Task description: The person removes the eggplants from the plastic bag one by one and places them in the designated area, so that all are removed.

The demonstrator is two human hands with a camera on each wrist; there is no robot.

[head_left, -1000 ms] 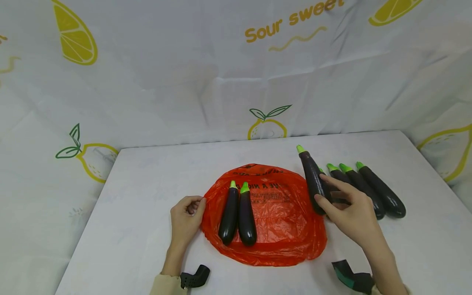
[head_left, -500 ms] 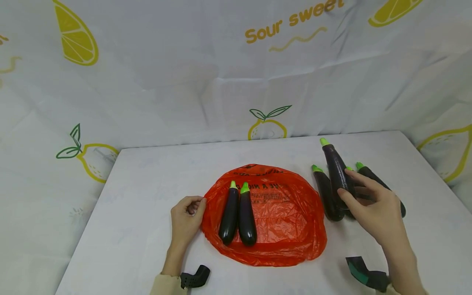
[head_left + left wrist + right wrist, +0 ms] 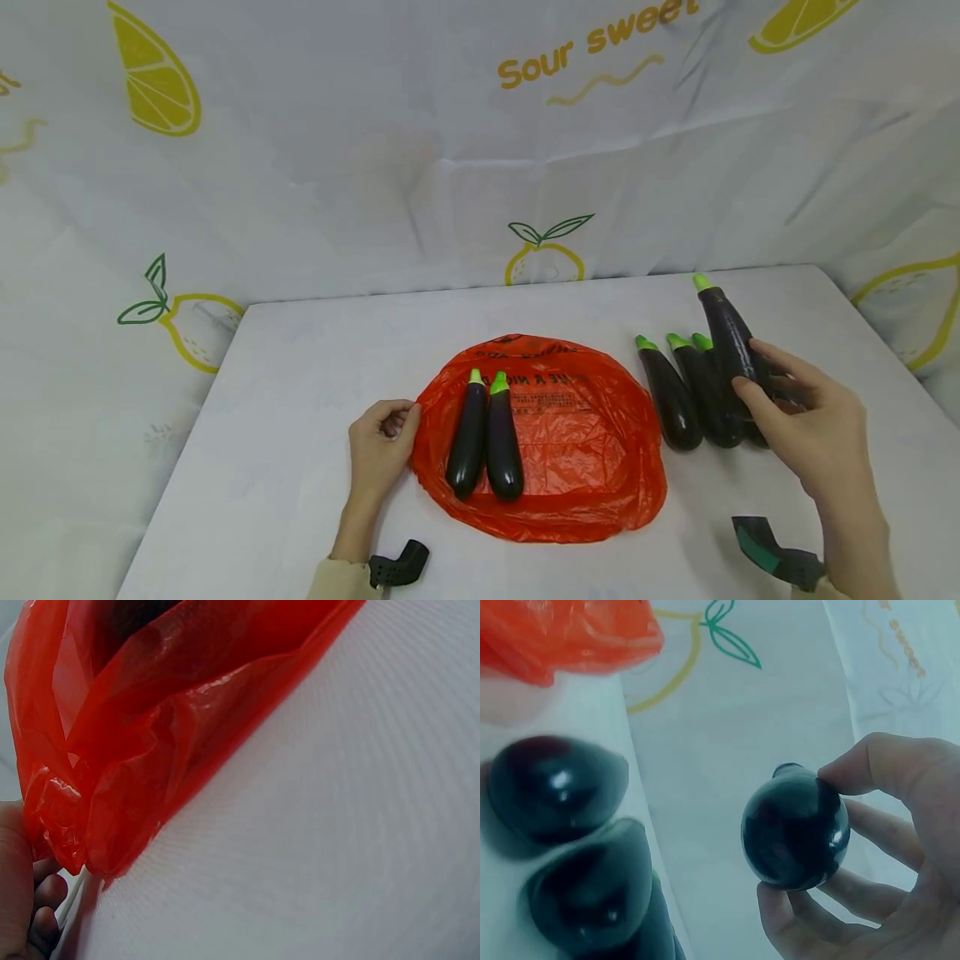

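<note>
A red plastic bag (image 3: pixel 577 454) lies spread with its mouth up, and two eggplants (image 3: pixel 504 442) rest side by side in its left half. My left hand (image 3: pixel 381 442) pinches the bag's left edge; in the left wrist view the gathered red film (image 3: pixel 97 817) meets the thumb and curled fingers. With thumb and fingers, my right hand (image 3: pixel 821 425) grips another eggplant (image 3: pixel 727 333), raised and tilted, green stem end away from me. Under and left of it, several eggplants (image 3: pixel 670 400) lie in a row on the table, partly hidden by the held one and the hand.
The white table (image 3: pixel 300 358) ends at a white cloth backdrop (image 3: pixel 337 192) printed with lemons. Eggplants sit close to the bag's right edge. Each wrist wears a dark strap mount, such as the left one (image 3: pixel 399 564).
My right hand has carried the eggplant rightward, from the bag's right edge to above the right end of the row. My left hand, the bag and the two eggplants in it stay put.
</note>
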